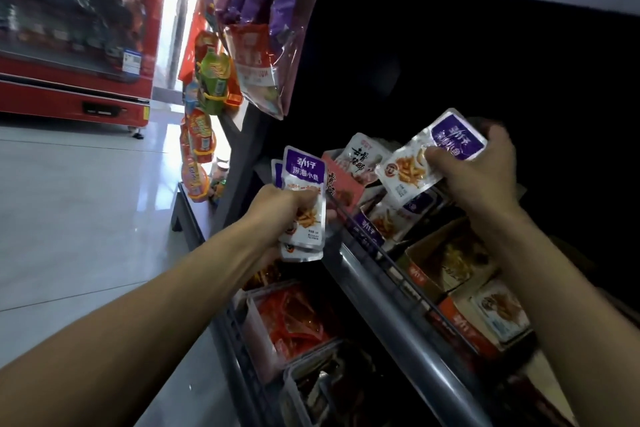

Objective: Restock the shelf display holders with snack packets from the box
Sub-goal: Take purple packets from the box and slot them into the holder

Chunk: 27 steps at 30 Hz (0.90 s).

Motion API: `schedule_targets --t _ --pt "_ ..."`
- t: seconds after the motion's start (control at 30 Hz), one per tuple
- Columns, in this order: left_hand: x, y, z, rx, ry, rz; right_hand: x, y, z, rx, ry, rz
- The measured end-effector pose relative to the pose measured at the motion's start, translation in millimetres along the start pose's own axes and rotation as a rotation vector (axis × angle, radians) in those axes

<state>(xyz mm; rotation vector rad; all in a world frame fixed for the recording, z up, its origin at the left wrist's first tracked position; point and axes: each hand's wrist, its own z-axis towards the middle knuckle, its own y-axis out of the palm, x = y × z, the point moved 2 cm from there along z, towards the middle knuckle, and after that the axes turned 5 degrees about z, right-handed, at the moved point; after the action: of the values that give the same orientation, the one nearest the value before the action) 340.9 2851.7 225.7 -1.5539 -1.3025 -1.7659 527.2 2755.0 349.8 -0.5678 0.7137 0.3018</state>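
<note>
Down low, close by, clear tubs (277,322) hold red snacks, under the grey shelf rail (398,315). Above them the left hand (277,208) squeezes a small stack of purple-and-white fish packets (304,184) out in front of the shelf. A bit farther in, the right hand (474,166) pinches more of the same packets (433,152) over the shelf, right above the holder (377,218) with packets like them, next to a pink box (341,184).
</note>
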Motion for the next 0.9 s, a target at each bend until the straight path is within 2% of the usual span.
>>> schedule_targets --t 0.27,0.6,0.73,0.9 --pt "-12 0 -2 -0.059 -0.036 0.030 38 24 -25 -0.073 -0.072 -0.164" --pt "-16 1 -1 -0.067 -0.053 0.074 62 33 -34 -0.200 -0.038 -0.432" --pt "-14 4 -1 -0.064 -0.046 0.077 60 30 -27 -0.168 -0.105 -0.669" --pt "-14 6 -4 -0.107 -0.054 0.162 59 28 -20 -0.183 -0.111 -0.731"
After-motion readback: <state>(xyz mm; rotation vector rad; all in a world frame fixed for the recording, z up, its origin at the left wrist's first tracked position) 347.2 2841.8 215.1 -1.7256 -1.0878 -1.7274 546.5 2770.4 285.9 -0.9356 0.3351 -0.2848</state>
